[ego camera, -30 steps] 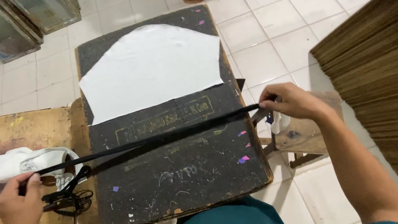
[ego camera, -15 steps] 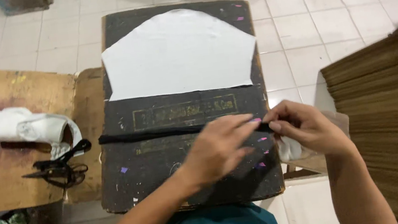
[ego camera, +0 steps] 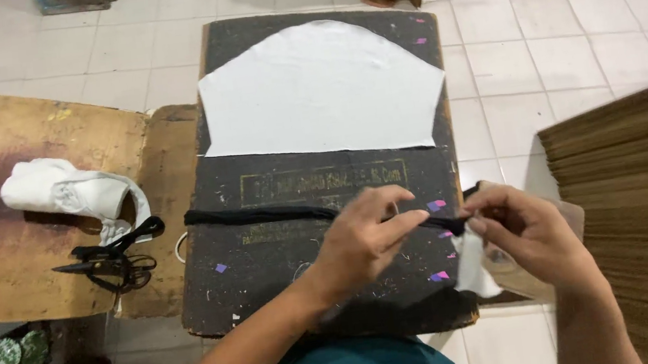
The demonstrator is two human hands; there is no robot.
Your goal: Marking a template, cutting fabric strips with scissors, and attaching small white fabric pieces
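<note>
Both hands pinch a black strip (ego camera: 262,213) lying across the dark board (ego camera: 270,279), the left hand (ego camera: 364,239) mid-length, the right hand (ego camera: 524,231) grasping its end at the right edge, where a loosened pinch could let it slide off

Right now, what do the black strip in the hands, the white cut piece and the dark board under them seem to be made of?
Black strip: soft fabric, matte; it sags and bunches. White cut piece: thin cloth or paper, flat and matte; cannot tell which. Dark board: likely worn wood or hardboard, scuffed, with chipped edges.
</note>
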